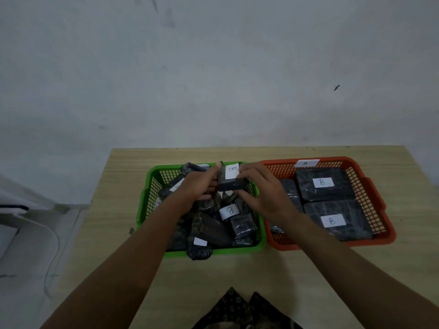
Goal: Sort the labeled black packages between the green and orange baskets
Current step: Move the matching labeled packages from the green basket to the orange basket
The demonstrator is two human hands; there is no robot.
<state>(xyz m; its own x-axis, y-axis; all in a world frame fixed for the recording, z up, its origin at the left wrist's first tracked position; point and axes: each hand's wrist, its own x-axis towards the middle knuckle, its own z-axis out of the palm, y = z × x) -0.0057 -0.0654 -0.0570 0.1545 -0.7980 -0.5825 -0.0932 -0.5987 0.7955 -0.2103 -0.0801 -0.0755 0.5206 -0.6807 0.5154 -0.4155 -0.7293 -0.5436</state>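
**Op:** Black wrap, white label marked B: from the head view, I log the held package (229, 179) raised above the far side of the green basket (145, 205). Left hand (199, 186) curls round its left edge, right hand (256, 188) pinches its right end with thumb below and fingers on top. Both grip it; neither is slack.

**Obs:** Where should it go?

**Op:** I judge the orange basket (377, 200), tagged B on its far rim label (306, 163). Two flat B packages already lie there, the far one (324, 184) and the near one (337, 222), touching each other, with a third package (288, 193) beside them on the left.

**Obs:** Risks?

**Op:** First, the wrap looks glossy. If the left hand releases before the right has a full hold, the package could slip back into the green pile. Second, that pile is loose: another B package (234, 212) sits tilted in it, and one small bundle (199, 250) hangs over the near rim, so a brushing forearm could tip it onto the table (237, 271). Third, free room in the orange basket appears only at its near left corner; a careless drop could leave the package propped on the wall.

**Obs:** Other labels?

**Op:** Several in the green basket are too blurred to read.
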